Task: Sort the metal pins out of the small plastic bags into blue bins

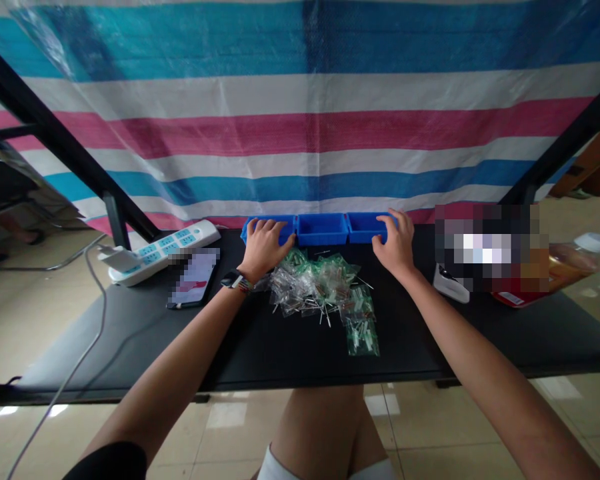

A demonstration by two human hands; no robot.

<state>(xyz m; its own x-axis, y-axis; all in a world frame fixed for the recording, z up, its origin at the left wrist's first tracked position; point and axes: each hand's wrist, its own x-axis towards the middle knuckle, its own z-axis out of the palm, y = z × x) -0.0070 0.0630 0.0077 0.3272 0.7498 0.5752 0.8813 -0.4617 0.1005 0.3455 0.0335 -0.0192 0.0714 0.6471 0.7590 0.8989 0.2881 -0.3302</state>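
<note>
Three small blue trays stand side by side in a row at the table's far edge. My left hand (267, 247) lies over the left tray (287, 230), fingers bent across it and thumb by its front wall. At the opposite end, my right hand (397, 243) grips the right tray (363, 230), thumb at the front and fingers towards the back. Between them is the middle tray (323, 230). Just in front is a pile of small clear plastic bags (305, 283) with thin metal and brownish pieces. One greenish bag (363, 337) with whitish pieces lies nearest me.
On the left are a white power strip (167, 252) with a plugged-in adapter and cable, and a phone (194, 280). A small white case (451, 285), a blurred-out patch and a bottle (573, 260) are at right. A striped sheet (300, 133) hangs behind the black table (280, 360).
</note>
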